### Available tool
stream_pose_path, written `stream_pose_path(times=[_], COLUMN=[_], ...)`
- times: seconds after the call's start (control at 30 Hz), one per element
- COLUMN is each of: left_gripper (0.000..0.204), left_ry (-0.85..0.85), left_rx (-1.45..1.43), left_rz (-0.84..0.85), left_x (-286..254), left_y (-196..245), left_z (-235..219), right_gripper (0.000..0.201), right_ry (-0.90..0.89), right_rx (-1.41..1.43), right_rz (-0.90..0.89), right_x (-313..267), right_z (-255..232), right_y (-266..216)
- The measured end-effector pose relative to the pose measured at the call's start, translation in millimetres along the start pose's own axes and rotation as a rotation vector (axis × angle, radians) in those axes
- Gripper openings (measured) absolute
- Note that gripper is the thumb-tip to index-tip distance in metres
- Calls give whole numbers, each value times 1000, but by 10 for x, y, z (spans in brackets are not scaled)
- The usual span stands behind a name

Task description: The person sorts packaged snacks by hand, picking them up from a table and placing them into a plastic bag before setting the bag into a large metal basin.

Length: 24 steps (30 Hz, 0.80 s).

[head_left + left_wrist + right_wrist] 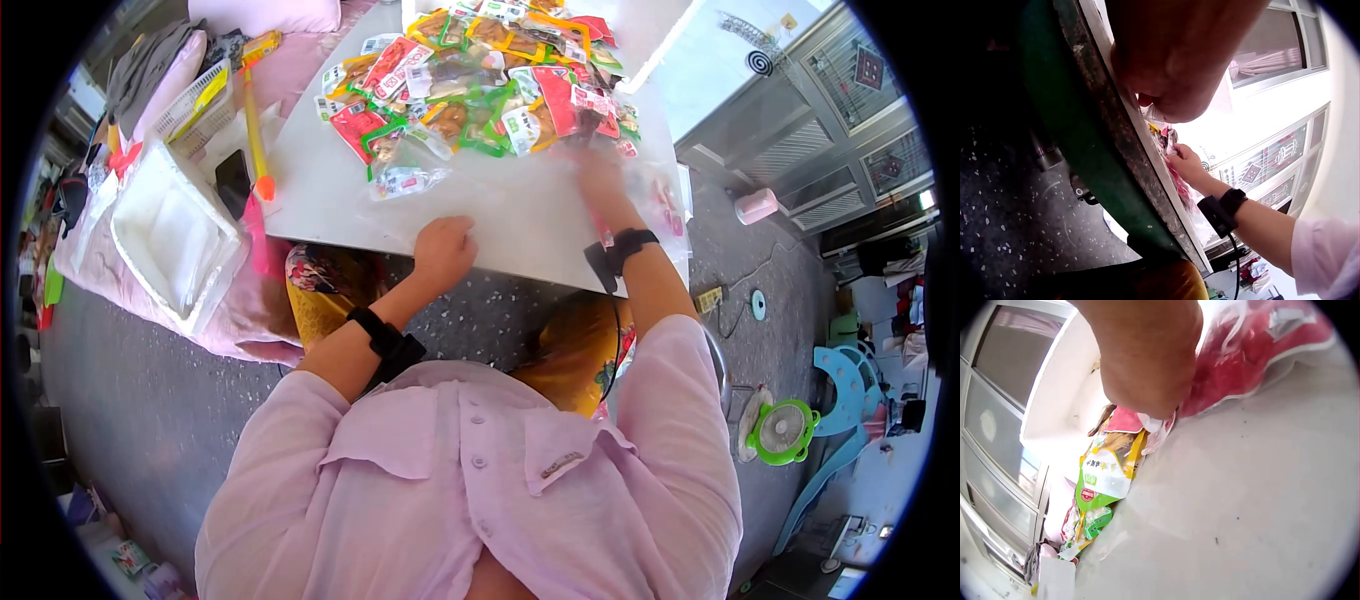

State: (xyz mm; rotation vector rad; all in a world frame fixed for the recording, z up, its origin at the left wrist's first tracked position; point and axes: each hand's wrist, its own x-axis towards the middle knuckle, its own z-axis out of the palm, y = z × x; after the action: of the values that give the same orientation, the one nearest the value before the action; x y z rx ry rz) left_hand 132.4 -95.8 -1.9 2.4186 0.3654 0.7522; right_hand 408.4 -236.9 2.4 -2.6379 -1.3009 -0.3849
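Note:
A heap of food packets (pixel 460 95) in red, green and yellow wrapping lies on the white table (pixel 500 205). At its right side, my right hand (pixel 600 178) pinches a pink and white packet (pixel 1161 432); its fingertips are partly hidden. The left wrist view also has my right hand (pixel 1188 165) with fingers bent at the packets. My left hand (pixel 445 255) rests loosely curled at the table's near edge, holding nothing that shows. Close by my right hand, a clear bag with red contents (pixel 1241 369) lies on the table.
A white foam box (pixel 175 240) and a dark phone (pixel 233 180) are left of the table, beside a yellow stick (pixel 254 130). Another white box (pixel 1063 394) stands behind the packets. Clear plastic (pixel 408 180) lies before the heap.

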Motion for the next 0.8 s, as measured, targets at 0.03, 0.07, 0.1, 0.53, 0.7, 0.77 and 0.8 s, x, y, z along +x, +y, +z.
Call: stream_pose_path(times=[0.03, 0.07, 0.1, 0.53, 0.7, 0.77, 0.8], left_gripper=[19, 19, 19, 10, 11, 14, 15], left_ry=[4, 5, -8, -172, -209, -234, -234], left_rx=[-1, -3, 16, 59, 7, -2, -20], left_rz=[3, 6, -2, -110, -153, -172, -191], left_x=[2, 1, 6, 112, 122, 127, 126], left_y=[6, 12, 19, 166, 224, 230, 231], left_z=[1, 6, 12, 42, 43, 42, 35], right_gripper=[23, 23, 23, 18, 17, 17, 17], right_ry=[-21, 67, 152, 234, 92, 77, 57], right_rx=[41, 48, 53, 1729, 1734, 1732, 1721], right_rz=[38, 16, -4, 611, 728, 746, 745], right_x=[-6, -27, -58, -1386, -1635, -1627, -1616], right_z=[-64, -131, -266, -1096, -1054, -1027, -1018], right_y=[-29, -52, -116, -690, -938, -924, -902])
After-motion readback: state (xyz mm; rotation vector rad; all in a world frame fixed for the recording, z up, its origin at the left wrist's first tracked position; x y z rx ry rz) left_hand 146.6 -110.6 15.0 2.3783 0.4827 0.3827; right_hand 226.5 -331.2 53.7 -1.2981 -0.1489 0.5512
